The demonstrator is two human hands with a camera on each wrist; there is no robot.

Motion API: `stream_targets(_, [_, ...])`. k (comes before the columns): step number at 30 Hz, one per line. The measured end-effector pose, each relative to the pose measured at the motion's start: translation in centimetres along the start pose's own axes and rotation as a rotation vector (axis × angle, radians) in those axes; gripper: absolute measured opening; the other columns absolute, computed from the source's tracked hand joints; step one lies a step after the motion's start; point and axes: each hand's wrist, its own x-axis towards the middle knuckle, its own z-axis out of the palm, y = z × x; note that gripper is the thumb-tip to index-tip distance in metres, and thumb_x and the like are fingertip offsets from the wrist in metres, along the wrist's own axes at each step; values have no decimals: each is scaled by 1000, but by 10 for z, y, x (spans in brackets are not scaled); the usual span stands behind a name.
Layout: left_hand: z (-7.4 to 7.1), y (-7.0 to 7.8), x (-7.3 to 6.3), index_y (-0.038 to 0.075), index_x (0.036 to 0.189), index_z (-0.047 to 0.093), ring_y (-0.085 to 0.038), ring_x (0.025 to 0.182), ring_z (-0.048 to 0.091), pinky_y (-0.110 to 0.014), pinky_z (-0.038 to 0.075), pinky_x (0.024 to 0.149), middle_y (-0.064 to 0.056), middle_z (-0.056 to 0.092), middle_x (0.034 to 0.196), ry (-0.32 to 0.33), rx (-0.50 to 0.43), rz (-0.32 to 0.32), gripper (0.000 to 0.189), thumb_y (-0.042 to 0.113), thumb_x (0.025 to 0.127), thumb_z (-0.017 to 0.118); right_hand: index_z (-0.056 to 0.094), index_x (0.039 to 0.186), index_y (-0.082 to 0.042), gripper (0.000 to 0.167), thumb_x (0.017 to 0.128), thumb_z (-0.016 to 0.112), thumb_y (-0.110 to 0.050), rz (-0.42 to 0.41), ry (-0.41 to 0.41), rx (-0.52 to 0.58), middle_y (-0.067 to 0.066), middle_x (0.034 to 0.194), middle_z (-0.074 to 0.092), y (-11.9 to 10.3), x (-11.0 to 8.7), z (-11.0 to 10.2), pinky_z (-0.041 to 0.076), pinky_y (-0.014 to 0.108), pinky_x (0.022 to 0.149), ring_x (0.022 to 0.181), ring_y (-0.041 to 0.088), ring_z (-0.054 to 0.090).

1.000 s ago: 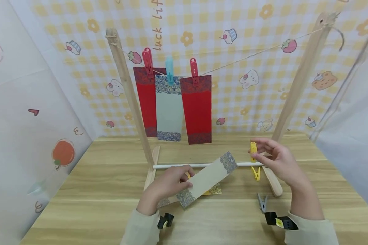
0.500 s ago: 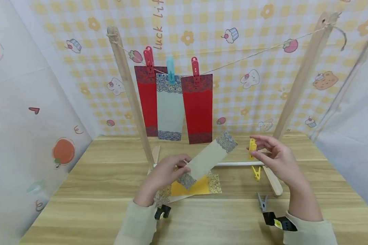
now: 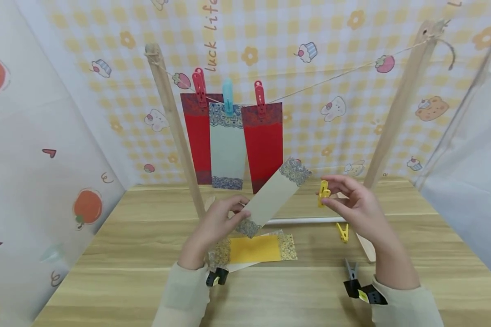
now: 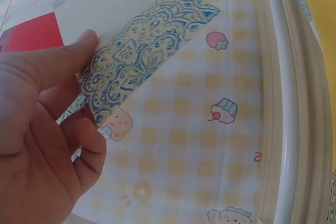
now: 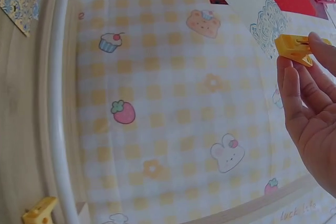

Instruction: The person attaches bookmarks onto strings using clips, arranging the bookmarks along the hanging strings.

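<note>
My left hand (image 3: 218, 222) pinches the lower left end of a cream paper card (image 3: 270, 197) with patterned ends, held tilted above the table. In the left wrist view the thumb lies across the card's blue patterned border (image 4: 142, 51). To the right, my right hand (image 3: 358, 204) holds a yellow clothespin (image 3: 323, 194) between thumb and fingers, a short way from the card's upper end. Beneath the left hand, a yellow card (image 3: 254, 249) lies over paler cards on the table. Two red cards (image 3: 266, 141) and a pale card (image 3: 227, 152) hang by clothespins from a string (image 3: 335, 78).
Wooden posts (image 3: 405, 104) hold the string at both sides, with a white rod (image 3: 307, 221) low between them. Another yellow clothespin (image 3: 343, 232) and a grey clothespin (image 3: 352, 271) lie at the right of the table (image 3: 118, 259). A patterned cloth hangs behind.
The left hand has lifted the cream card up off the pile, uncovering the yellow card. The right hand has shifted left and slightly up with the yellow clothespin.
</note>
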Motion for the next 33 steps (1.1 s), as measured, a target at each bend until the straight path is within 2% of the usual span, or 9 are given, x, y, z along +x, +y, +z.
stream_targets(6, [4, 1, 5, 9, 110, 68, -19, 91, 71, -29, 53, 74, -6, 77, 96, 68, -26, 5, 18, 14, 92, 69, 61, 127, -5, 53, 82, 61, 25, -59, 3, 31, -5, 106, 70, -9, 13, 1, 56, 19, 82, 98, 4, 63])
stream_targets(13, [3, 3, 8, 6, 112, 65, -23, 91, 72, -27, 52, 69, -6, 78, 94, 121, -41, -15, 24, 13, 90, 72, 61, 125, -5, 49, 83, 64, 21, -43, -8, -85, -6, 104, 70, -18, 29, 8, 57, 20, 82, 98, 3, 63])
stream_targets(19, [-1, 7, 13, 6, 109, 65, -19, 79, 68, -25, 49, 65, -7, 77, 92, 143, -67, 6, 22, 13, 89, 73, 56, 127, 8, 47, 83, 64, 22, -58, 16, -145, -12, 102, 68, -27, 42, 13, 56, 19, 82, 97, 3, 62])
stream_targets(24, [-1, 12, 17, 6, 108, 66, -15, 73, 63, -25, 49, 67, -7, 77, 90, 158, -63, 44, 24, 14, 88, 74, 53, 129, 13, 46, 84, 61, 22, -40, 36, -51, -10, 102, 72, -37, 52, 12, 56, 18, 82, 95, 2, 66])
stream_targets(28, [0, 15, 21, 4, 109, 66, -16, 78, 65, -25, 49, 68, -7, 77, 90, 169, -65, 79, 25, 14, 88, 75, 55, 125, 15, 43, 84, 61, 23, -74, 57, 29, -2, 103, 74, -45, 61, 10, 57, 20, 82, 95, 6, 69])
stream_targets(33, [2, 19, 26, 4, 108, 67, -17, 78, 63, -23, 47, 64, -7, 76, 89, 185, -77, 113, 22, 12, 89, 74, 60, 122, 5, 42, 84, 62, 22, -77, 69, 36, -1, 100, 72, -54, 72, 7, 56, 19, 82, 93, 8, 68])
